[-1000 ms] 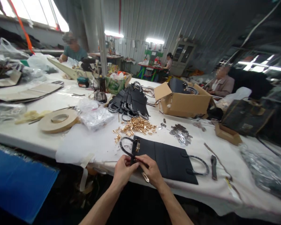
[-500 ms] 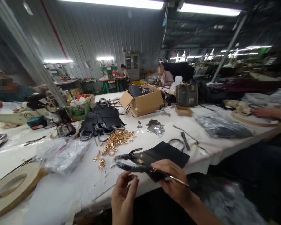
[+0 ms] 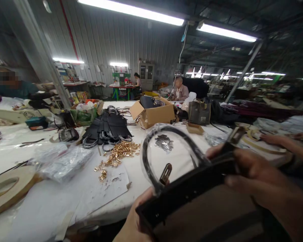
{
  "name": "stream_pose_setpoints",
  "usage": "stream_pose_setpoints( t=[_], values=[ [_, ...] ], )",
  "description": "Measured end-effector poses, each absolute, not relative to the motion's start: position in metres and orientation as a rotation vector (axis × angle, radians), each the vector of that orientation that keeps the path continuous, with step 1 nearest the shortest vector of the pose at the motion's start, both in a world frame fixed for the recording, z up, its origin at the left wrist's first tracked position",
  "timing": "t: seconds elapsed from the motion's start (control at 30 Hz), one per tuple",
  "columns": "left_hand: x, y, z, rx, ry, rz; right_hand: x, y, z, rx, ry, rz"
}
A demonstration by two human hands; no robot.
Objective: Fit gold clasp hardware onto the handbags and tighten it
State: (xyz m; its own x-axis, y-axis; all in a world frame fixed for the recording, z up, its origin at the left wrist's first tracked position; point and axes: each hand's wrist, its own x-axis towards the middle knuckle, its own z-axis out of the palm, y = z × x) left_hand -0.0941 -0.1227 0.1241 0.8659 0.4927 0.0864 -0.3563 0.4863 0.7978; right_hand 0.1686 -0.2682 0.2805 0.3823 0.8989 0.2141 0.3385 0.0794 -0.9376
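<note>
The black handbag panel [image 3: 199, 188] is now rising off the counter [image 3: 135, 168], handle [image 3: 192, 144] pointing away, long axis running toward the wearer; left hand [image 3: 138, 215] and right hand [image 3: 265, 178] fingers are gripping its rim (slanting up rightward).

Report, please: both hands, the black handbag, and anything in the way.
Left hand and right hand gripping black handbag, one at each end. Plastic-wrapped handle uppermost. No obstruction seen; gold hardware heap lies apart.
</note>
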Motion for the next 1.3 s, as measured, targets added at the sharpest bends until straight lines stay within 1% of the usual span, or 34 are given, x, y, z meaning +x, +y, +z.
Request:
stream_pose_setpoints(
  t=[0.07, 0.13, 0.23, 0.3, 0.47, 0.63, 0.73, 0.8, 0.9, 0.93, 1.0, 1.1, 1.17, 1.3],
  values=[
    [-0.084, -0.132, 0.120, 0.725, 0.101, 0.591, 0.171, -0.238, 0.267, -1.480, -1.085, 0.912],
    [-0.072, -0.137, 0.113, 0.555, 0.136, 0.623, 0.174, -0.210, 0.236, -1.447, -0.950, 1.068],
    [-0.060, -0.131, 0.098, 0.368, 0.318, 0.694, 0.181, -0.178, 0.174, -1.412, -0.735, 1.218],
    [-0.057, -0.122, 0.084, 0.325, 0.477, 0.813, 0.183, -0.161, 0.134, -1.408, -0.634, 1.320],
    [-0.066, -0.098, 0.047, 0.513, 0.786, 1.044, 0.180, -0.121, 0.057, -1.409, -0.588, 1.428],
    [-0.086, -0.071, 0.010, 1.083, 1.023, 1.188, 0.173, -0.086, 0.009, -1.621, -0.791, 1.199],
    [-0.097, -0.061, -0.008, 1.359, 1.218, 1.159, 0.168, -0.075, -0.008, -1.675, -0.881, 1.097],
    [-0.104, -0.061, -0.011, 1.510, 1.358, 1.153, 0.166, -0.073, -0.014, -1.739, -0.923, 1.004],
    [-0.108, -0.067, -0.004, 1.869, 1.545, 1.194, 0.164, -0.076, -0.019, -1.923, -1.017, 0.719],
    [-0.107, -0.069, 0.001, 2.035, 1.549, 1.185, 0.163, -0.078, -0.020, -1.975, -1.043, 0.628],
    [-0.100, -0.071, 0.009, 2.356, 1.401, 1.094, 0.160, -0.081, -0.021, -2.032, -1.067, 0.529],
    [-0.082, -0.067, 0.015, 2.574, 1.105, 0.889, 0.153, -0.084, -0.022, -2.077, -1.077, 0.431],
    [-0.066, -0.061, 0.016, 2.588, 1.107, 0.774, 0.147, -0.086, -0.023, -2.082, -1.081, 0.358],
    [-0.043, -0.052, 0.016, 2.612, 1.292, 0.660, 0.137, -0.087, -0.028, -2.054, -1.064, 0.235]
  ],
)
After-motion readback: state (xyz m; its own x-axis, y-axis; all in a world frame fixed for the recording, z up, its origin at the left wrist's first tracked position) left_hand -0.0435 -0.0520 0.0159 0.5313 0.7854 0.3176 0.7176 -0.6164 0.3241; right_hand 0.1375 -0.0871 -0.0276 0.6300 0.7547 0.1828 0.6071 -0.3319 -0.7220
